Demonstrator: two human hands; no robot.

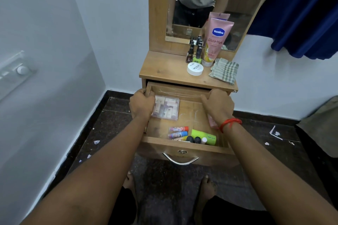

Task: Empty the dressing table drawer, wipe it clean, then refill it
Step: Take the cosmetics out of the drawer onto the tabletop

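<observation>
As left hand [141, 104] and right hand [217, 105] grip drawer [182, 147] sides, cosmetics [178, 132] inside

In the open drawer [210, 153] I count one clear plastic box [167, 107], two lip balm sticks [178, 129], one green tube [205, 137] and two small black-capped bottles [190, 139]. On top there is one Vaseline tube [216, 42], one white jar [195, 68] and one striped cloth [225, 70]. The nail polish bottles [190, 55] blend with their reflections, so I cannot count them surely.
</observation>
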